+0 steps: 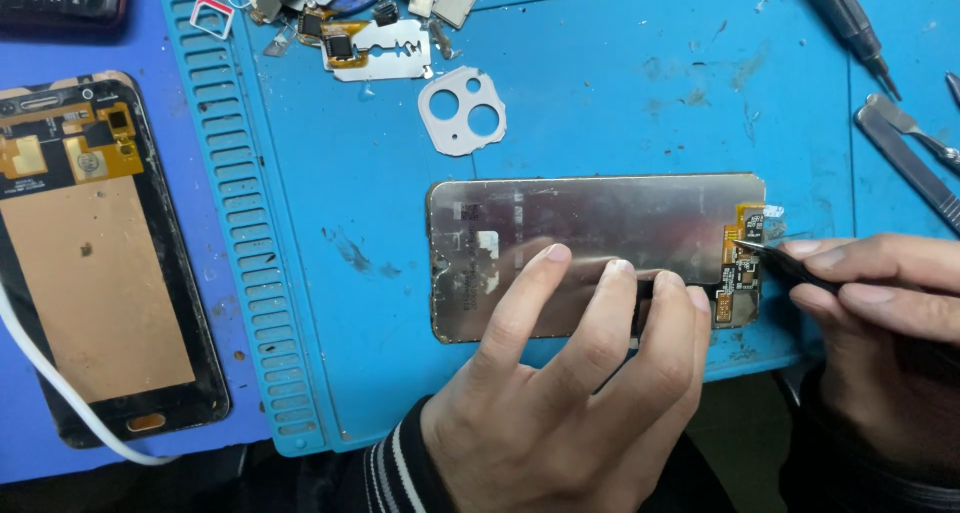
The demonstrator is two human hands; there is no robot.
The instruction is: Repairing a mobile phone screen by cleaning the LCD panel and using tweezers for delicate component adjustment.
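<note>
A phone display panel (pixel 600 223) lies face down on the blue work mat (pixel 600 83), its metallic back up. An orange flex cable with black chips (pixel 745 263) sits at its right end. My left hand (pixel 570 393) presses down on the panel's near edge with three spread fingertips and holds nothing. My right hand (pixel 880 313) grips black tweezers (pixel 785 263), whose tip touches the flex cable near its top.
A second phone screen with a copper-coloured back (pixel 95 263) lies at the left, a white cable (pixel 60 393) across it. A white camera frame (pixel 463 110), a razor blade (pixel 385 48) and small parts lie at the back. A screwdriver (pixel 850 23) and metal tools (pixel 910 148) lie at the right.
</note>
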